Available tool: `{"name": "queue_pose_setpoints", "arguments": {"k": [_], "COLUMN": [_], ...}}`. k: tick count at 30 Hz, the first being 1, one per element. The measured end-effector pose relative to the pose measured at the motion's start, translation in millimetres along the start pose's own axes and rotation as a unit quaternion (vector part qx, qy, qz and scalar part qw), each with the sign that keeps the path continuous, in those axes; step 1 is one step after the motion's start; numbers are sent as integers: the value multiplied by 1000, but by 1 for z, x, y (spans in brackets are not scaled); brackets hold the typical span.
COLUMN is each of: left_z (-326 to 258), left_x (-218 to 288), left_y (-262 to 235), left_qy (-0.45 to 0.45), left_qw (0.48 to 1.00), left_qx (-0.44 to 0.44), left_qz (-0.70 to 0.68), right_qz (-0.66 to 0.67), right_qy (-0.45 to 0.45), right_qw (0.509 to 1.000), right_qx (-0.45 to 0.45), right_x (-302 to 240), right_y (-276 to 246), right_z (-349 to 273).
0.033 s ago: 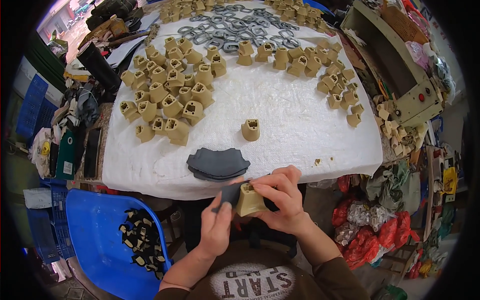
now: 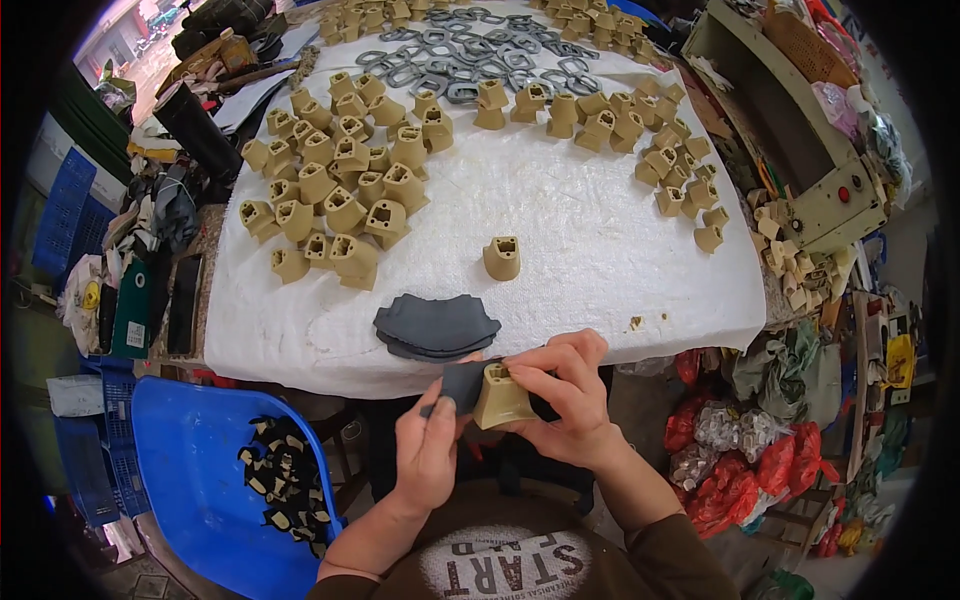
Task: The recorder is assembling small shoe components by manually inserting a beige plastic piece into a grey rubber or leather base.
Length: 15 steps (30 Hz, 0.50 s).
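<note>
My right hand (image 2: pixel 570 400) grips a beige hollow plastic block (image 2: pixel 502 403) with a flared base, just off the table's near edge. Pinched between the thumb and fingers of my left hand (image 2: pixel 428 440) is a dark grey flexible sheet piece (image 2: pixel 462 384), which meets the block's left side. Some dark material also shows at the block's right side, partly hidden by my right hand. A stack of curved dark grey sheet pieces (image 2: pixel 436 326) lies on the table near my hands. Beyond it, one beige block (image 2: pixel 502 259) stands alone.
Many beige blocks (image 2: pixel 345 212) cover the left of the white-covered table (image 2: pixel 560 310), with more at the right (image 2: pixel 660 165). Grey metal-looking rings (image 2: pixel 480 58) lie at the far side. A blue tub (image 2: pixel 185 470) at lower left holds dark-covered pieces (image 2: pixel 285 480). Red bags (image 2: pixel 725 495) sit at right.
The grey sheet piece and my left hand have shifted slightly up and left, and the sheet shows flatter beside the block. The block has moved very little.
</note>
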<state>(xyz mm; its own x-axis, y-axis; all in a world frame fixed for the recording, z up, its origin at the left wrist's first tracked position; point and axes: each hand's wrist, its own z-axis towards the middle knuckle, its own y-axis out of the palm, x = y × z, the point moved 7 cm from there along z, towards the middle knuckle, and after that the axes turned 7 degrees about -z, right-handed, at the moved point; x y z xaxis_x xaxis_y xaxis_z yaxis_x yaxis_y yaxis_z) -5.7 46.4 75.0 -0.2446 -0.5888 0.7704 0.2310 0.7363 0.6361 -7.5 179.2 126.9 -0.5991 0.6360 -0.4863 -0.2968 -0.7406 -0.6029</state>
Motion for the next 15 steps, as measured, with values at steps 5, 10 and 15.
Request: {"name": "queue_pose_setpoints", "arguments": {"k": [5,10,15], "left_z": [0,0,-1], "left_x": [-1,-7,-4], "left_y": [-8,-6,5], "left_qy": [7,-8,-13], "left_qw": [993,969,939], "left_qx": [10,3,21], "left_qz": [116,248,342], "right_qz": [-118,-153,-193], "right_qy": [38,45,19], "right_qw": [984,975,968], "right_qx": [-124,-152,-162], "right_x": [-11,-11,-12], "right_y": [0,2,14], "right_z": [14,13,2]}}
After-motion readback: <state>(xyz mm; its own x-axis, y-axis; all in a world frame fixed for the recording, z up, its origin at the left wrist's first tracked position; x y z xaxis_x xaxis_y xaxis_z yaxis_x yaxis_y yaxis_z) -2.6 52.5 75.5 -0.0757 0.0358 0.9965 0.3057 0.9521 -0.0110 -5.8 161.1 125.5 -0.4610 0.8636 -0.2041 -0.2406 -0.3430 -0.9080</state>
